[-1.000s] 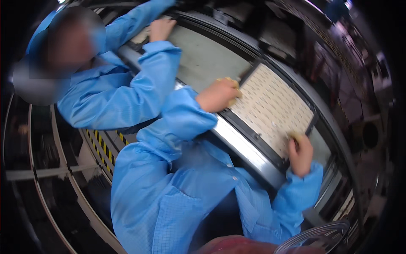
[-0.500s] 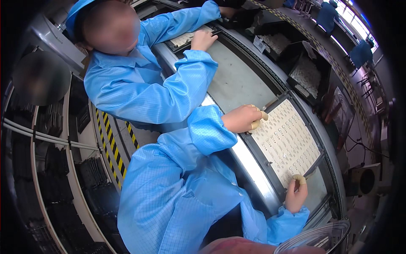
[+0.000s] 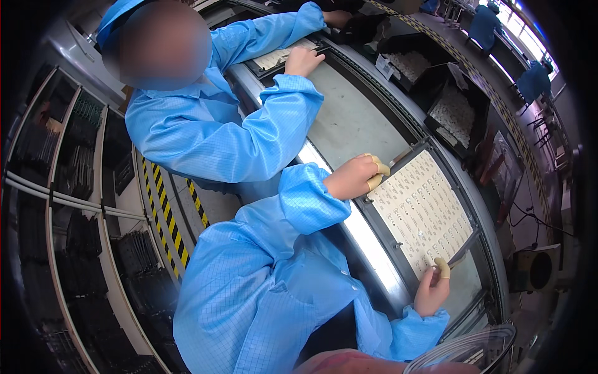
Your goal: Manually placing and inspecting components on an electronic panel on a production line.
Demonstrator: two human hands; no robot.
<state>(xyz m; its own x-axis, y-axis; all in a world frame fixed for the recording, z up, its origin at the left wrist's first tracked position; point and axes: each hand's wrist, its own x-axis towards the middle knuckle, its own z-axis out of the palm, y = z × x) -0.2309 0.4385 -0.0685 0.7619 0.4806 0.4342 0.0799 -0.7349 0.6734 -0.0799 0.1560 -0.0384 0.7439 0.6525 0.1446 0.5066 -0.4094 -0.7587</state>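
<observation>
A cream circuit board panel (image 3: 423, 209), covered in rows of small parts, lies in a black carrier frame (image 3: 385, 232) on a conveyor. At its far left corner, my left hand (image 3: 355, 176) has curled fingers in pale finger cots, closed on the panel's edge. My right hand (image 3: 432, 292) pinches the panel's near edge, its thumb and a cot-covered index finger bent at the rim. The fingertips' undersides are hidden.
A co-worker (image 3: 230, 118) in blue works at another cream panel (image 3: 280, 58) farther up the conveyor (image 3: 352, 112). Black bins (image 3: 451, 115) of small pale pieces stand beyond it. Racks (image 3: 81, 230) of black trays line the left; a cable coil (image 3: 467, 349) is near the bottom.
My right hand has shifted slightly along the panel's near edge, its index finger less tightly curled. The left hand has moved only a little at its corner. The panel stays in the frame.
</observation>
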